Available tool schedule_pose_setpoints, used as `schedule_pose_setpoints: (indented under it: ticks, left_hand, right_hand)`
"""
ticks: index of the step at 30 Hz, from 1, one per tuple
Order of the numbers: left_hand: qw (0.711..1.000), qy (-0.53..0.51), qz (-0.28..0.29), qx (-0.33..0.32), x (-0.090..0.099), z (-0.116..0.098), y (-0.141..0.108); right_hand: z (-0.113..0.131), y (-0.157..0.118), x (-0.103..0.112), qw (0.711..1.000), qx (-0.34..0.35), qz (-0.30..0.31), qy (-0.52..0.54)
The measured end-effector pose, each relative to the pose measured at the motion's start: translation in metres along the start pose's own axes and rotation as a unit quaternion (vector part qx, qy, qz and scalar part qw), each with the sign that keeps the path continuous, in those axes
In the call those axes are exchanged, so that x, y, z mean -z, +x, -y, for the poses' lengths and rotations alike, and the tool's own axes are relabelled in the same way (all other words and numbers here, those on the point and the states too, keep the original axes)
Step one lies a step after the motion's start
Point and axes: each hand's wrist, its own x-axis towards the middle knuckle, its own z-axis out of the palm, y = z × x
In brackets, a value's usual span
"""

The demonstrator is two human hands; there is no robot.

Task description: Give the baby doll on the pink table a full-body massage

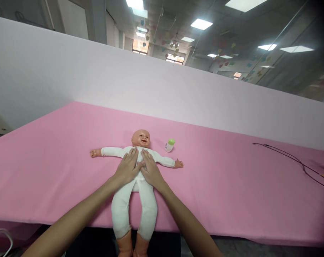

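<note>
From afar I'm resting my bare left hand and right hand, fingers nearly together, on the white-clothed plastic baby doll, wanting soft, even touch

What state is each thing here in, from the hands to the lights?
Left hand: open, palm down on the doll's torso
Right hand: open, palm down beside it
Doll: lying face up, arms spread, feet past the near edge
Bottle: upright, green lid on
Cable: lying loose
Pink cover: spread out
Ceiling lights: on
</note>
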Motion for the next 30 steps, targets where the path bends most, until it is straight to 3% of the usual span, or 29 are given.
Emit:
schedule_pose_setpoints:
  ticks: [4,7,10,13,17,21,24,26,30]
  left_hand:
    - [0.999,-0.016,-0.006,0.04,0.006,0.014,0.005]
    - [0.997,-0.029,0.01,0.074,0.014,0.023,-0.013]
    - [0.995,-0.034,0.059,0.071,0.021,0.019,-0.04]
    - [0.994,-0.022,0.102,0.017,0.019,0.002,-0.055]
    - [0.995,0.023,0.092,-0.018,0.006,-0.017,-0.035]
    - [0.997,0.052,0.056,-0.004,0.0,-0.01,0.003]
    - [0.998,0.039,0.037,0.017,0.006,0.005,0.013]
    - [0.998,0.023,0.05,0.032,0.014,0.016,0.004]
    - [0.989,-0.011,0.147,0.036,0.031,0.029,-0.043]
  right_hand:
    - [-0.006,0.001,0.002,0.995,-0.092,-0.032,0.021]
    - [-0.004,-0.017,0.008,0.991,-0.128,-0.006,0.031]
    - [0.003,-0.04,0.012,0.993,-0.113,0.037,0.027]
    - [0.01,-0.048,0.012,0.997,-0.038,0.07,0.01]
    - [0.011,-0.023,0.008,0.995,0.025,0.098,-0.023]
    - [0.001,0.01,0.006,0.997,-0.029,0.048,-0.053]
    - [-0.005,0.012,0.009,0.995,-0.088,0.002,-0.044]
    - [-0.004,0.0,0.014,0.993,-0.114,-0.003,-0.036]
    - [0.01,-0.04,0.026,0.989,-0.14,0.049,0.002]
